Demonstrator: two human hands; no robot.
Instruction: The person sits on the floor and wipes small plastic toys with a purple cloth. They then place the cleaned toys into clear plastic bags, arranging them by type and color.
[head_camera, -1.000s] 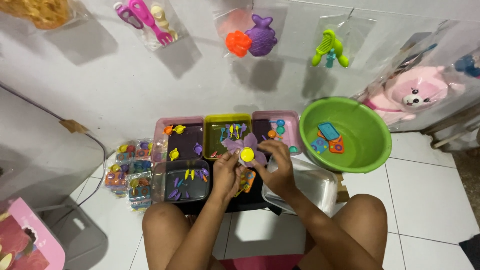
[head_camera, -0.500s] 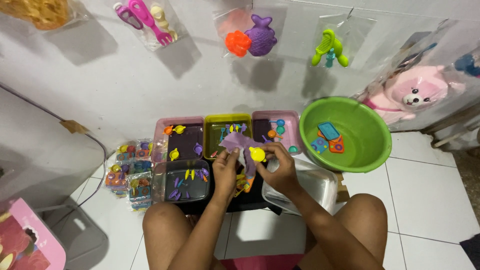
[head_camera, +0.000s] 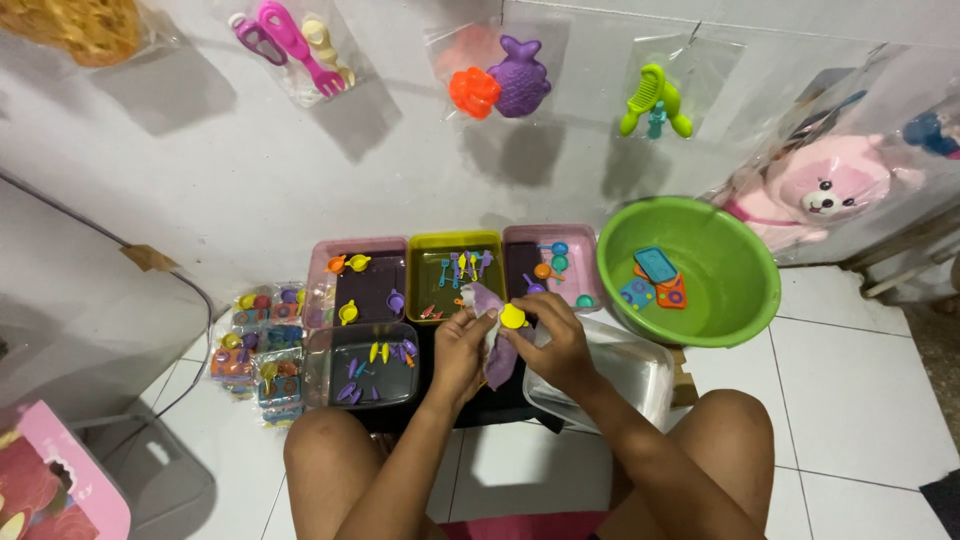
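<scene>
Both hands meet over the middle of the trays, above the person's bare knees. The left hand (head_camera: 462, 345) has its fingers curled closed on a crumpled pale purple cloth (head_camera: 493, 335), which bunches up between the two hands and hangs down a little below them. The right hand (head_camera: 556, 340) is also closed, its thumb and fingertips pinching a small yellow toy piece (head_camera: 513, 316), round like a tiny lid or cup; the piece sits at the top of the cloth, touching it, just above the gap between the hands.

Directly beyond the hands lies a yellow tray (head_camera: 455, 243) with small purple, blue and yellow toy utensils in it. Beyond and to the left of the left hand is a pink tray (head_camera: 318, 262) holding yellow, orange and purple miniature pots. Beyond the right hand sits a second pink tray (head_camera: 588, 240) with teal and orange pieces. Just left of the left hand, nearer the person, is a clear tray (head_camera: 316, 375) with purple and yellow small utensils. Under the right forearm is a clear plastic lidded box (head_camera: 640, 375). Well to the right of the right hand stands a green plastic basin (head_camera: 740, 300) on the white tiled floor (head_camera: 860, 400), with blue and orange toy pieces inside. Far left of the left hand lie packets of mixed coloured toys (head_camera: 255, 350). Bagged toys hang on the wall (head_camera: 200, 170) beyond, among them a pink plush bear (head_camera: 820, 195).
</scene>
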